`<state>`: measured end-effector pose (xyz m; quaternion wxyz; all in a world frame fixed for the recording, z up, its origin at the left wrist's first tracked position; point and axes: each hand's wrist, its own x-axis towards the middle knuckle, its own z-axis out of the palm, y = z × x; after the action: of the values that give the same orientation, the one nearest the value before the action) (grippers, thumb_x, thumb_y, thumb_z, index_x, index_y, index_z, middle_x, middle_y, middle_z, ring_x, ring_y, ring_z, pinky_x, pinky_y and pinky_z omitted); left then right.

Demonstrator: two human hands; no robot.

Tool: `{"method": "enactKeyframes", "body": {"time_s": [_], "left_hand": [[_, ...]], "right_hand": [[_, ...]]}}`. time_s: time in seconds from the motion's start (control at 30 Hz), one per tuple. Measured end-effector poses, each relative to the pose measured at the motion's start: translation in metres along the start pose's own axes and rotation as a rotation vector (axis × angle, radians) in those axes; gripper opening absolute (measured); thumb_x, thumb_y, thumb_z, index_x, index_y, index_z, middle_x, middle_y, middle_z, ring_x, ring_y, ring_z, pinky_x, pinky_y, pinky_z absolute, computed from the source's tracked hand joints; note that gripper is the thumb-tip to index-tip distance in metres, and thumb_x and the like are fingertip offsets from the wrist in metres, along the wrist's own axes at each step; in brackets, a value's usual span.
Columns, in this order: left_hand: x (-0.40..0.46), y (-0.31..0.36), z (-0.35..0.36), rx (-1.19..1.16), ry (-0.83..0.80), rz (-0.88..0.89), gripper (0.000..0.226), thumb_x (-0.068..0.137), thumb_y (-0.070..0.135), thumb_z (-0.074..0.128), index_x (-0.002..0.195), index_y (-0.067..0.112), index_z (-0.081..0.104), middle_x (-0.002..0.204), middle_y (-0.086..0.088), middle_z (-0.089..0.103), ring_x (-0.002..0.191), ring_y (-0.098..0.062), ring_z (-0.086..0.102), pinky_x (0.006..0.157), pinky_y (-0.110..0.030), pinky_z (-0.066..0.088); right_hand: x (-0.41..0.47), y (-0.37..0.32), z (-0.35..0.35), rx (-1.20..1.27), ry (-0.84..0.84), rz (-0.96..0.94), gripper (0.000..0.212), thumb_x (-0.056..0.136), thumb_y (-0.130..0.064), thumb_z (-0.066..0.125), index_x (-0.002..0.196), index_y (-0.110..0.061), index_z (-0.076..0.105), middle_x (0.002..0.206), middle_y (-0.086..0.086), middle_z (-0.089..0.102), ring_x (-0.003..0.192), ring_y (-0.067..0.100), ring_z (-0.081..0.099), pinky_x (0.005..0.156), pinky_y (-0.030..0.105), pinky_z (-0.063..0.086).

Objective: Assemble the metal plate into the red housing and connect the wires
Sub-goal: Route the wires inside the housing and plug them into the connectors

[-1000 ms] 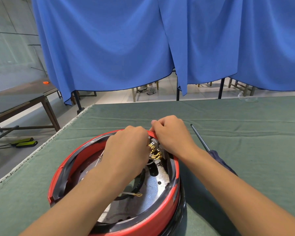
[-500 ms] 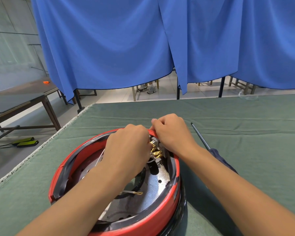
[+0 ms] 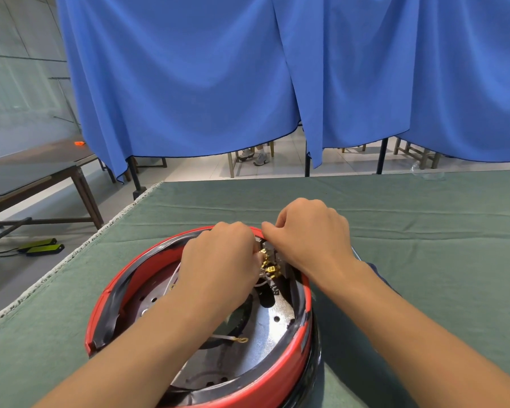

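Off to your far left a dark wooden side table (image 3: 33,175) stands on the floor, with two black and yellow-green flat devices (image 3: 40,247) lying below it. Nearer in, the round red plastic housing (image 3: 283,375) sits on the green cloth-covered tabletop (image 3: 424,260), open side up, with a black band lining its rim. The shiny perforated metal plate (image 3: 270,322) already lies inside it, at the bottom.

Your left hand (image 3: 218,260) reaches into the housing at its far rim, fingers curled down around the white wires (image 3: 262,282) near the cluster of brass terminals (image 3: 270,266) (what exactly the fingertips pinch is hidden under the knuckles). One loose white wire with a brass ring lug (image 3: 231,338) lies free on the plate, closer to you.

Your right hand (image 3: 309,234) rests on the far rim just beside the left, its fingers curled and pinching at the rim, touching the grey terminal block (image 3: 280,257) where the terminals sit.

Beyond the tabletop hang blue fabric curtains (image 3: 189,78).
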<state>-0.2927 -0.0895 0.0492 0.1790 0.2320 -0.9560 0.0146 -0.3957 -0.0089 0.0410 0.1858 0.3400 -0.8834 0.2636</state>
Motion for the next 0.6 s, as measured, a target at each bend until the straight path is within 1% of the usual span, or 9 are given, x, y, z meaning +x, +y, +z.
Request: {"method": "enactKeyframes", "body": {"time_s": [0.07,0.13,0.2,0.3,0.37,0.43,0.47,0.57,0.6], "left_hand": [[-0.0004,-0.0019,-0.0004,-0.044,-0.031,0.002,0.023,0.092,0.039,0.052,0.093,0.024,0.069,0.093,0.001,0.067,0.088,-0.024,0.062,0.072,-0.032,0.05],[-0.0013,-0.0025,-0.0016,-0.072,-0.04,0.01,0.023,0.092,0.035,0.051,0.092,0.023,0.07,0.093,0.002,0.068,0.088,-0.024,0.063,0.074,-0.035,0.052],[-0.0007,-0.0023,-0.0025,-0.076,-0.029,0.012,0.022,0.092,0.032,0.05,0.092,0.023,0.07,0.094,0.001,0.068,0.088,-0.025,0.062,0.073,-0.034,0.051],[0.0002,0.0011,-0.0028,-0.045,-0.014,0.018,0.02,0.093,0.031,0.049,0.091,0.021,0.067,0.093,-0.001,0.065,0.086,-0.027,0.06,0.067,-0.031,0.042],[-0.0003,0.0029,-0.0024,-0.003,-0.004,0.033,0.022,0.093,0.028,0.048,0.075,0.018,0.056,0.083,-0.002,0.057,0.08,-0.03,0.053,0.063,-0.031,0.035],[-0.0006,0.0032,-0.0016,0.037,0.001,0.043,0.034,0.094,0.028,0.047,0.063,0.017,0.038,0.076,-0.001,0.046,0.074,-0.029,0.043,0.062,-0.031,0.03],[-0.0008,0.0028,-0.0016,0.036,0.005,0.045,0.034,0.094,0.03,0.047,0.064,0.017,0.037,0.076,-0.001,0.045,0.075,-0.028,0.043,0.062,-0.031,0.03],[-0.0012,0.0032,-0.0033,0.012,0.026,0.044,0.025,0.094,0.031,0.048,0.072,0.02,0.047,0.081,-0.001,0.053,0.082,-0.029,0.053,0.063,-0.031,0.032],[-0.0013,0.0034,-0.0032,0.023,0.03,0.048,0.025,0.093,0.029,0.048,0.07,0.019,0.046,0.08,-0.002,0.053,0.08,-0.029,0.051,0.062,-0.031,0.031]], "right_hand": [[-0.0009,0.0009,-0.0021,-0.061,0.026,-0.039,0.032,0.084,-0.039,0.054,0.066,-0.014,0.062,0.054,-0.003,0.046,0.051,0.02,0.041,0.046,0.024,0.024],[-0.003,0.0009,-0.0015,-0.075,0.013,-0.084,0.036,0.089,-0.039,0.052,0.062,-0.014,0.054,0.058,-0.002,0.044,0.056,0.023,0.045,0.051,0.027,0.03],[-0.0036,0.0018,-0.0002,-0.068,-0.017,-0.113,0.042,0.092,-0.04,0.05,0.059,-0.015,0.044,0.06,-0.001,0.041,0.063,0.026,0.046,0.056,0.029,0.033],[-0.0031,0.0032,-0.0012,-0.083,-0.046,-0.118,0.049,0.095,-0.043,0.047,0.055,-0.017,0.035,0.057,-0.002,0.034,0.064,0.027,0.042,0.057,0.03,0.028],[-0.0034,0.0028,-0.0006,-0.079,-0.046,-0.119,0.05,0.096,-0.044,0.045,0.055,-0.018,0.033,0.057,-0.003,0.032,0.064,0.027,0.042,0.058,0.03,0.028],[-0.0039,0.0033,0.0007,-0.071,-0.045,-0.114,0.05,0.097,-0.043,0.043,0.055,-0.018,0.032,0.057,-0.003,0.031,0.065,0.027,0.042,0.058,0.031,0.027],[-0.0041,0.0038,0.0015,-0.066,-0.045,-0.112,0.05,0.097,-0.043,0.042,0.055,-0.018,0.031,0.056,-0.003,0.031,0.065,0.027,0.041,0.057,0.032,0.026],[-0.0034,0.0043,0.0021,-0.058,-0.039,-0.111,0.051,0.098,-0.041,0.04,0.054,-0.018,0.03,0.055,-0.004,0.03,0.063,0.027,0.04,0.057,0.032,0.026],[-0.0035,0.0045,0.0025,-0.055,-0.038,-0.113,0.051,0.098,-0.041,0.04,0.054,-0.018,0.029,0.055,-0.003,0.029,0.062,0.027,0.04,0.057,0.032,0.026]]}}
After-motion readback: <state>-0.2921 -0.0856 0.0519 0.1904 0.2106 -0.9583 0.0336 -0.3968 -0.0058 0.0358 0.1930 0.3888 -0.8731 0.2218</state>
